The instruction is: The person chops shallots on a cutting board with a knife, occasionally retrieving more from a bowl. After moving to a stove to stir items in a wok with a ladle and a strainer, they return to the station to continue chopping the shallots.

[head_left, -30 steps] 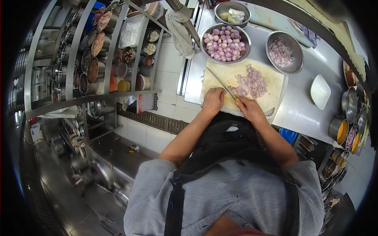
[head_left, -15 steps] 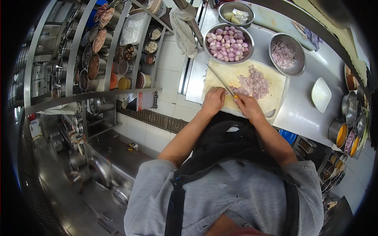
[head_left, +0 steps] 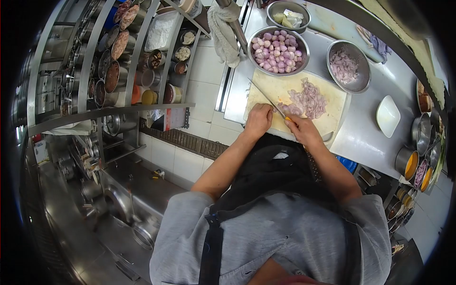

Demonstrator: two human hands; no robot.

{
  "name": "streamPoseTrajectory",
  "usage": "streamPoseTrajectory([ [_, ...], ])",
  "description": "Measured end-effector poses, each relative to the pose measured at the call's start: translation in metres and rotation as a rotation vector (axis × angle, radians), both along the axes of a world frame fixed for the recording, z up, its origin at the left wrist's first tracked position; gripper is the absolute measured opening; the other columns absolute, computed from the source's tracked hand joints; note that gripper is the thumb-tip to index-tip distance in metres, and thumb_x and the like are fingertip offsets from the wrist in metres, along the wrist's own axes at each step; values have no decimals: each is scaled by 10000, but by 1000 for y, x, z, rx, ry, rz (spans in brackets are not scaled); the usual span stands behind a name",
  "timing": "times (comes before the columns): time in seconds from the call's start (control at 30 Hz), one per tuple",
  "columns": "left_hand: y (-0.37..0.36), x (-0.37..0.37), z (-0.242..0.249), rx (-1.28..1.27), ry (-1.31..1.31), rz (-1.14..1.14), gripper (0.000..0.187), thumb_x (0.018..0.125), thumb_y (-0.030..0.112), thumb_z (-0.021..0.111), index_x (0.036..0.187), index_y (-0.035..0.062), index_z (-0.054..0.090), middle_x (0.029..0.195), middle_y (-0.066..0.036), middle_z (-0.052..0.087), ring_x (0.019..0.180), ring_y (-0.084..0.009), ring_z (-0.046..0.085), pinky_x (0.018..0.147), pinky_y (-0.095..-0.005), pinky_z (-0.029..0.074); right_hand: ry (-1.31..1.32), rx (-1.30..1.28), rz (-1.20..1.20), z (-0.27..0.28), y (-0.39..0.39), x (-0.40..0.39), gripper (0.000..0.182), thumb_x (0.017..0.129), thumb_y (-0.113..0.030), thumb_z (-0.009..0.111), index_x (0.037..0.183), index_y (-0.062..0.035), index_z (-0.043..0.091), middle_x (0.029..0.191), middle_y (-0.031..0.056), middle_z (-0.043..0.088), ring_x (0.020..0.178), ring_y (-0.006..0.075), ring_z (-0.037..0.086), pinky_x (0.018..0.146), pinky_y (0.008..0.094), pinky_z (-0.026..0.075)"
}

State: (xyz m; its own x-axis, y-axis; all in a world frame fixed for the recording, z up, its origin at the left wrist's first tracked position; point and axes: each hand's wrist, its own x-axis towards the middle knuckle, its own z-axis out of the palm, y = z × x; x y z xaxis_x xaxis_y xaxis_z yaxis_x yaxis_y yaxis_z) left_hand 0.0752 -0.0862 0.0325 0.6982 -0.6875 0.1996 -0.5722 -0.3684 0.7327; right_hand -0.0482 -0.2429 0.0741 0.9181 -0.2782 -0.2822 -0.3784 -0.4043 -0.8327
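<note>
While tiered metal shelves of filled steel containers (head_left: pixel 111 71) line the far left, the person's left hand (head_left: pixel 259 119) presses flat-curled on the pale rectangular cutting board (head_left: pixel 266 90), fingers closed over something too hidden to make out. Just beside it, the long steel knife with the yellow handle (head_left: pixel 268 99) slants across the board, its handle clasped tightly in the right hand (head_left: pixel 301 130). Chopped pale purple shallot pieces (head_left: pixel 308 99) lie heaped on the board near the blade. Behind sits a round steel bowl of whole peeled shallots (head_left: pixel 278 50), then a perforated steel colander of slices (head_left: pixel 348 66), then a white dish (head_left: pixel 388 115).
</note>
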Motion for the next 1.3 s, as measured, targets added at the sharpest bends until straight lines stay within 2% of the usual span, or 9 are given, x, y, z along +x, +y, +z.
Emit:
streamPoseTrajectory([
  [0.2, -1, 0, -1, 1, -29, 14, 32, 812, -11, 615, 836, 6, 604, 781, -168, 621, 795, -373, 595, 720, -464, 491, -67, -84, 86, -17, 2, 14, 273, 943, -263, 616, 1071, -30, 678, 801, 251, 652, 774, 423, 639, 685, 475, 490],
  [0.5, -2, 0, -2, -10, -25, 21, 30, 810, -3, 623, 833, 8, 608, 788, -168, 625, 793, -377, 593, 720, -466, 492, 44, 44, 31, 1, -4, 0, 278, 946, -275, 606, 1054, -29, 675, 812, 250, 653, 780, 426, 635, 696, 474, 490],
  [0.7, -1, 1, -1, 2, -18, 12, 31, 805, -3, 623, 832, 6, 610, 797, -171, 632, 793, -379, 593, 722, -467, 492, -55, -43, 42, -15, 5, 17, 271, 944, -271, 609, 1072, -40, 674, 801, 249, 645, 749, 422, 628, 678, 464, 486],
  [0.8, -2, 0, -1, 7, -17, 17, 36, 801, -4, 624, 833, 5, 611, 792, -172, 629, 791, -378, 594, 722, -466, 493, -51, -13, 14, -5, 2, 7, 271, 944, -271, 609, 1068, -39, 674, 791, 244, 646, 731, 418, 625, 670, 463, 483],
  [0.87, -2, -1, -2, -6, -31, 28, 41, 798, -6, 625, 835, 5, 611, 791, -170, 630, 789, -376, 594, 722, -463, 494, 62, 116, -32, 3, -1, 0, 263, 941, -266, 614, 1061, -39, 676, 790, 243, 644, 722, 414, 624, 658, 460, 479],
  [1.0, -3, 0, -3, 19, -44, 25, 40, 795, -8, 625, 830, 7, 612, 791, -168, 633, 788, -372, 596, 721, -461, 495, 103, 127, -9, -9, 1, 6, 257, 940, -257, 619, 1058, -37, 679, 774, 238, 642, 695, 400, 624, 643, 449, 476],
  [1.1, -1, 1, -3, -1, -43, 17, 38, 793, -9, 625, 826, 5, 611, 795, -169, 636, 788, -373, 596, 718, -460, 496, -63, -19, 19, -17, 5, 17, 258, 940, -254, 621, 1061, -34, 680, 763, 239, 638, 689, 396, 623, 642, 445, 475],
  [1.2, -2, 1, -2, 3, -34, 6, 39, 789, -10, 626, 822, 4, 610, 798, -169, 638, 786, -372, 596, 715, -459, 497, -38, 16, 13, -9, 1, 15, 266, 945, -252, 618, 1070, -25, 678, 721, 218, 635, 624, 347, 629, 615, 425, 482],
  [1.3, -1, -1, -3, 23, -21, 18, 43, 787, -11, 626, 824, 4, 611, 797, -168, 638, 789, -372, 599, 718, -457, 499, 131, 160, -53, -1, -1, 1, 279, 950, -260, 615, 1071, -17, 677, 681, 192, 626, 555, 287, 620, 579, 401, 485],
])
